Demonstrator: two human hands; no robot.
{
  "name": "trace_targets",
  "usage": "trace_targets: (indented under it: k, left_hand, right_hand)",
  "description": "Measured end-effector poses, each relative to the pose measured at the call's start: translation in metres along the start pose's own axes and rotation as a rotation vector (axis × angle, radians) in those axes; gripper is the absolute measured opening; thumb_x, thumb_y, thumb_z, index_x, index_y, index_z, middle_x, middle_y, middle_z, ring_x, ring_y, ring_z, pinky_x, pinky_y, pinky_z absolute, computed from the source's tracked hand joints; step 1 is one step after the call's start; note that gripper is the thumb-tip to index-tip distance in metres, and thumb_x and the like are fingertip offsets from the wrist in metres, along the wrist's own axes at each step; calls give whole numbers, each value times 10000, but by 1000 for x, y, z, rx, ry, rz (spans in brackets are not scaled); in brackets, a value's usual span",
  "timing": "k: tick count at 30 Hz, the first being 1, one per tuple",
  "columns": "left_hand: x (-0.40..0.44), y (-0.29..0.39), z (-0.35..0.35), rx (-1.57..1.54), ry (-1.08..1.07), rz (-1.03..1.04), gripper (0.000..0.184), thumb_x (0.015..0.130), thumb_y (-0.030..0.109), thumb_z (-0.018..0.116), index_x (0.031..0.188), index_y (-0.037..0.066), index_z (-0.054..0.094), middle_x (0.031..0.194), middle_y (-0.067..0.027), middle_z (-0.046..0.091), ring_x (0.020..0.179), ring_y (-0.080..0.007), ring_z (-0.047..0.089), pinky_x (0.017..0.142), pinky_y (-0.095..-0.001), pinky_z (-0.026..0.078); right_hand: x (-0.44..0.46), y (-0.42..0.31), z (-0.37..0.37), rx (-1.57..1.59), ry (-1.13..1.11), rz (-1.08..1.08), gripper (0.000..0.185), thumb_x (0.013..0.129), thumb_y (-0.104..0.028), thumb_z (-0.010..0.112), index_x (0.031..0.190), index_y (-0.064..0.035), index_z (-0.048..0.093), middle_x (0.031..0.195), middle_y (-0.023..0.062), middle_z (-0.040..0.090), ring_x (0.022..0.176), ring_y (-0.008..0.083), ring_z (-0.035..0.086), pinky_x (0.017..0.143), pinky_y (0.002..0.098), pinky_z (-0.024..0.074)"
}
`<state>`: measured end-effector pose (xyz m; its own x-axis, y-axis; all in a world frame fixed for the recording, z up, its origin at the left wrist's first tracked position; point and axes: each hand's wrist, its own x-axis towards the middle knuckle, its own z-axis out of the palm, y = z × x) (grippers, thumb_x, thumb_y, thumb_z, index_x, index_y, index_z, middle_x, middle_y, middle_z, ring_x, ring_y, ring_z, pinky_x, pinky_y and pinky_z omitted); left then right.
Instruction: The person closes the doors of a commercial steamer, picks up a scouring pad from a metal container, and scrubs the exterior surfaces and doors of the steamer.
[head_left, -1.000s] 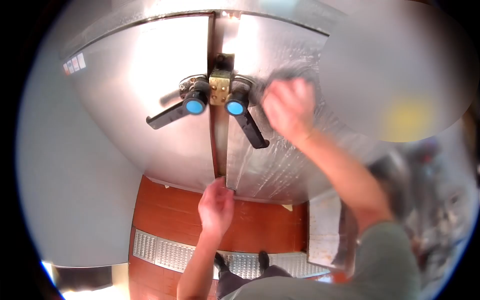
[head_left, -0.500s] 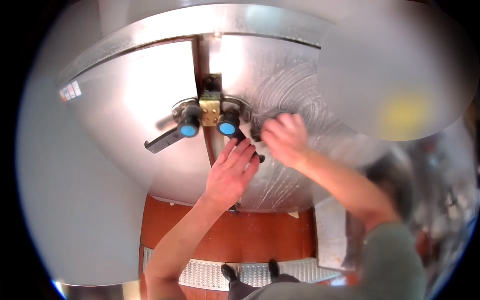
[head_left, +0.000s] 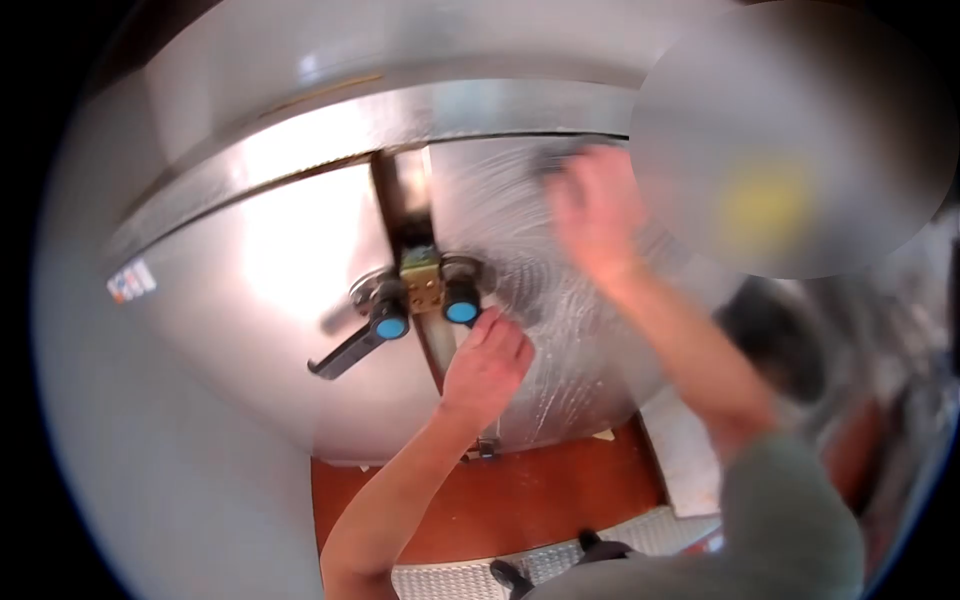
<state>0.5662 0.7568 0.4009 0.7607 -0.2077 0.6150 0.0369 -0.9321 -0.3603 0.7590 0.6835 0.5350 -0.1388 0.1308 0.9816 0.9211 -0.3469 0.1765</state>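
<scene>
My right hand (head_left: 602, 215) is high on the right metal door (head_left: 590, 330), blurred by motion. Its fingers press a dark scouring pad (head_left: 552, 158), smeared in this view, against the surface near the top edge. Whitish streaks of suds curve across that door. My left hand (head_left: 490, 365) is closed around the black right door handle (head_left: 472, 317), just below its blue round cap; most of the lever is hidden by the fingers. A matching left door handle (head_left: 350, 350) slants down on the neighbouring left metal door (head_left: 250, 290), untouched.
A brass-coloured latch block (head_left: 425, 290) sits between the handles. Stickers (head_left: 132, 281) are on the far left. Below lie a reddish-brown floor (head_left: 480, 510) and a textured metal strip (head_left: 450, 580) by my shoes (head_left: 510, 575). A blurred round patch covers the upper right.
My right hand has moved up the door with the scouring pad, from beside the handle toward the top edge. My left fingers have curled around the handle. The view has shifted upward.
</scene>
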Motion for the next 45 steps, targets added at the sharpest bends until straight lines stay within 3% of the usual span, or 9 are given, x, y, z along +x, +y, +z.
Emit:
trace_targets:
  k: [3, 4, 13, 16, 18, 19, 26, 31, 45]
  left_hand:
    - [10, -4, -4, -9, -91, 30, 236, 765, 132, 605, 977, 46, 663, 990, -92, 635, 1040, -256, 582, 1041, -400, 421]
    - [12, -7, 2, 14, -9, 56, 195, 770, 151, 603, 934, 57, 657, 960, -79, 628, 1022, -245, 576, 1037, -396, 407]
    - [22, -12, -12, 1, -54, 138, 246, 746, 112, 613, 969, 34, 679, 860, -57, 588, 911, -232, 586, 894, -380, 446]
    - [21, -18, -9, -6, -60, 160, 264, 736, 119, 630, 983, 43, 682, 879, -53, 598, 909, -230, 591, 877, -388, 441]
    - [24, -13, -9, -7, -92, 176, 295, 725, 137, 650, 1004, 46, 680, 892, -55, 600, 909, -234, 590, 876, -395, 438]
    - [26, -12, -11, 2, -104, 184, 316, 717, 150, 662, 1016, 47, 679, 898, -56, 600, 909, -237, 589, 874, -399, 437]
    - [38, -7, -16, 9, -154, 189, 320, 786, 211, 623, 1057, 51, 678, 946, -55, 602, 923, -221, 582, 879, -385, 428]
    - [44, -2, -14, 4, -158, 191, 346, 757, 227, 682, 1050, 44, 681, 993, -76, 621, 965, -254, 589, 884, -421, 423]
    - [48, 8, -8, 79, -316, 132, 309, 790, 197, 700, 1061, 53, 658, 987, -82, 605, 946, -285, 571, 900, -463, 406]
  right_hand:
    - [64, -96, 15, 157, -752, -62, 48, 736, -134, 628, 781, -117, 626, 883, 47, 576, 901, 278, 530, 744, 429, 427]
    - [41, -105, 35, 133, -86, -262, 36, 734, -169, 636, 758, -148, 620, 875, 17, 565, 903, 249, 521, 746, 412, 415]
    - [-34, 142, -38, -177, 361, 264, 166, 694, -88, 685, 841, -113, 614, 861, 107, 593, 845, 332, 551, 724, 464, 440]
    - [-32, 118, -32, -130, 295, 343, 96, 723, -109, 673, 802, -115, 619, 884, 91, 612, 879, 310, 569, 747, 462, 445]
    - [5, 68, -54, 12, -741, 152, 15, 751, -118, 641, 753, -130, 631, 873, 64, 632, 853, 289, 583, 727, 465, 456]
    - [-24, 66, -41, 172, -50, -131, 72, 775, -116, 608, 709, -133, 630, 825, 50, 634, 798, 269, 594, 683, 466, 467]
    - [-43, 254, -80, -286, 380, 510, 27, 741, -132, 642, 743, -131, 616, 827, 93, 591, 846, 315, 565, 728, 462, 469]
    - [-72, 182, -81, 2, -148, -69, 90, 729, -178, 661, 794, -136, 615, 845, 94, 599, 853, 323, 572, 717, 454, 469]
    - [-320, 231, -95, -305, 211, 1425, 280, 862, -92, 633, 1094, 36, 543, 1087, 252, 546, 1076, 441, 509, 924, 516, 420]
